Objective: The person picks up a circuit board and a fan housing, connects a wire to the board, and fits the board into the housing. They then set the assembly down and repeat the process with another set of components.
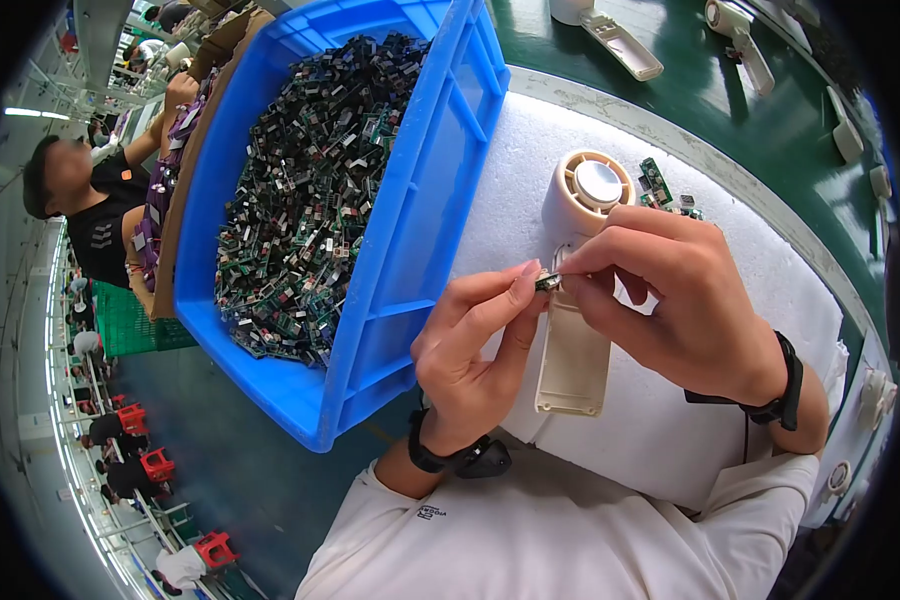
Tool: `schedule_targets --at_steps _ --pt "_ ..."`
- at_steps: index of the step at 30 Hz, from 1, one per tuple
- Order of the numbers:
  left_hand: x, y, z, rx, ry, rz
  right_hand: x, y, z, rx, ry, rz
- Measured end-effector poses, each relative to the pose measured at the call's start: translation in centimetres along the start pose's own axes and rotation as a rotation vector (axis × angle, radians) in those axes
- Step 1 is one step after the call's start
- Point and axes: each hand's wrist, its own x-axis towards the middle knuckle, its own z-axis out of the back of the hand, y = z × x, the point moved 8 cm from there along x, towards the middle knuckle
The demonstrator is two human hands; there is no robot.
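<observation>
Tiny green circuit board (pixel 547 283)'s pinched by the left hand (pixel 475 350) and right hand (pixel 680 290), over the cream handheld-fan casing (pixel 573 360); could get dropped if either pinch slips.

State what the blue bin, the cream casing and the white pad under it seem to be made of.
Blue bin: likely moulded plastic, semi-glossy, with ribbed walls and soft highlights.
Cream casing: probably hard plastic, smooth and satin, with thin, crisp edges.
White pad: looks like foam, matte, with a faintly grainy surface.
</observation>
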Motion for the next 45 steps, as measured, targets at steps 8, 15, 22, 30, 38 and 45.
schedule_targets --at_steps 8,15,22,30,38,45 --pt "-0.7 -3.1 -0.4 0.309 -0.043 -0.141 -1.0 -0.2 -0.5 0.096 -0.16 -0.141" --pt "-1.2 -3.9 -0.7 0.366 -0.03 -0.189 -1.6 0.2 -0.8 0.12 -0.189 -0.175" --pt "-0.9 -3.8 -1.0 0.458 -0.057 -0.224 -1.5 0.5 -0.9 0.073 -0.195 -0.091" --pt "-0.6 -2.1 0.4 0.319 -0.077 -0.116 1.4 -0.6 2.3 -0.217 -0.123 0.129" --pt "-1.0 -1.9 -0.2 0.177 0.02 -0.102 1.6 -3.5 3.0 0.114 0.135 -0.021" --pt "0.6 -4.6 -5.5 0.06 0.39 -0.068 -1.4 -15.2 19.7 -0.033 -0.302 -0.227"
